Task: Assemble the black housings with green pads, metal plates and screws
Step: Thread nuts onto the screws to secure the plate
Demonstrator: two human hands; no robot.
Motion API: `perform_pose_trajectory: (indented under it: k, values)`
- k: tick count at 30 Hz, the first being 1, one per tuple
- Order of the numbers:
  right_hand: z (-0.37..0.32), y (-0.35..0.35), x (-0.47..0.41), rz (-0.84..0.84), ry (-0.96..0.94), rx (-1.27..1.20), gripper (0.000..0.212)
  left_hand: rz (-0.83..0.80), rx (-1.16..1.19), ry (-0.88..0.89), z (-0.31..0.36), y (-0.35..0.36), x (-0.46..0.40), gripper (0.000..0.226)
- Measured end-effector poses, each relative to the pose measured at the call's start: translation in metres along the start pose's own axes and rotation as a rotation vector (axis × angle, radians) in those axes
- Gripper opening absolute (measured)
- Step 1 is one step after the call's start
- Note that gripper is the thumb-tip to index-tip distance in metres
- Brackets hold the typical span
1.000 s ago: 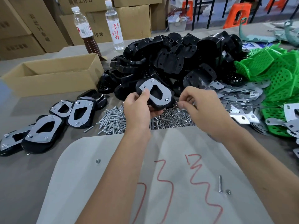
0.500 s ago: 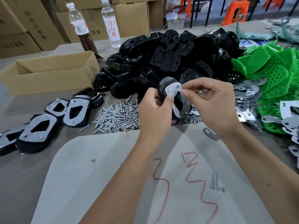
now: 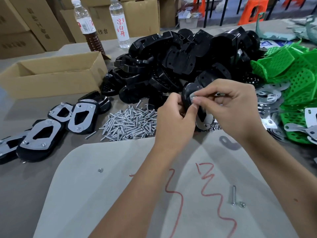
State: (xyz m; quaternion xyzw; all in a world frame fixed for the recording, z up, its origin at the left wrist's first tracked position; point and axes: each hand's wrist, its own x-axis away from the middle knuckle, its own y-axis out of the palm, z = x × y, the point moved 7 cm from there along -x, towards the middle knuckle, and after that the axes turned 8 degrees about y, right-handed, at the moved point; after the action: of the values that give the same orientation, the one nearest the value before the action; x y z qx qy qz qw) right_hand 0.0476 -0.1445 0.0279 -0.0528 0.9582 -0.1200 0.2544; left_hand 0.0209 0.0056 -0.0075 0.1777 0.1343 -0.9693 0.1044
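Left grip (image 3: 173, 117) clamped on black housing (image 3: 189, 93), right grip (image 3: 235, 107) pinching its metal plate (image 3: 205, 121) edge

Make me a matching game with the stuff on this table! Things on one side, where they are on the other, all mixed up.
Things:
1. pile of screws
2. green pads
3. cardboard box
4. lone screw

Places:
A. far right of the table
B. left, behind the finished housings
C. alone on the pale sheet, near the red scribbles
D. middle, just left of the hands

Pairs: 1-D, 2-A, 3-B, 4-C
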Motion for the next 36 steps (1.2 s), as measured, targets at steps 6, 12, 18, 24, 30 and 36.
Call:
perform_pose_trajectory:
  k: [6, 12, 18, 24, 30, 36]
  values:
    - [0.003, -0.005, -0.002, 0.012, 0.047, -0.052, 0.009, 0.008, -0.155, 0.133, 0.004, 0.000, -0.003, 0.023]
    - [-0.016, -0.005, 0.001, 0.038, -0.113, 0.192, 0.006, 0.015, -0.185, 0.149, 0.007, 0.002, -0.001, 0.032]
    - [-0.020, -0.003, 0.003, 0.088, -0.122, 0.229, 0.011, 0.054, -0.179, 0.157, 0.009, 0.002, 0.000, 0.030]
    - [-0.020, -0.002, 0.004, 0.083, -0.145, 0.276, 0.018, 0.074, -0.182, 0.155, 0.009, 0.003, 0.003, 0.032]
    - [-0.025, -0.001, 0.004, 0.046, -0.239, 0.347, 0.007, 0.089, -0.192, 0.142, 0.009, 0.000, 0.001, 0.032]
    - [-0.026, 0.005, 0.005, 0.045, -0.220, 0.393, 0.010, 0.126, -0.255, 0.243, 0.022, -0.003, 0.003, 0.030]
